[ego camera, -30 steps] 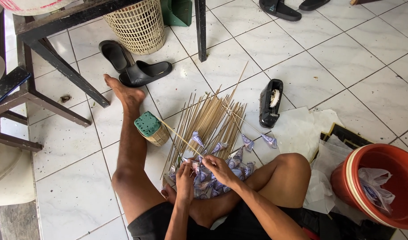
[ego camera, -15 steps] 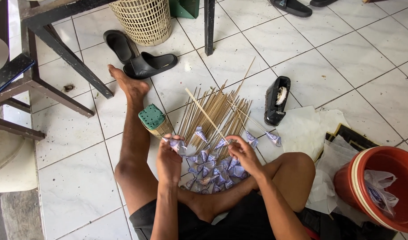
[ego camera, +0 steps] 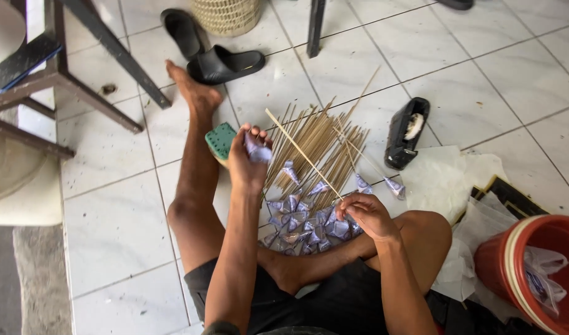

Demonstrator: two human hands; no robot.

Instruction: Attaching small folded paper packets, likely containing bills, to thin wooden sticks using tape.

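A small purple-wrapped piece [ego camera: 257, 149] is now pinched in the fingers of the left hand [ego camera: 246, 162], which has been lifted off the floor to about 11 o'clock of the heap of wrapped pieces [ego camera: 309, 218]; half a second ago that hand was lying low on the heap. The right hand [ego camera: 366, 214] has been drawn back to the heap's 3 o'clock edge, and it is closed on the lower end of a single thin bamboo stick [ego camera: 303, 154], which is raised out of the fan of sticks [ego camera: 318, 142] and slanted up toward 10 o'clock, its far tip near the lifted piece but not yet touching it. A second ago both hands were down among the wrappers and no stick was singled out. From this it is judged that one piece and one stick have been picked for joining, and that the stick's tip remains to be brought to the wrapper. A green block [ego camera: 221, 140] is seen just at 9 o'clock of the left hand, partly hidden by it. A red bucket [ego camera: 514, 260] is set well apart at 4 o'clock
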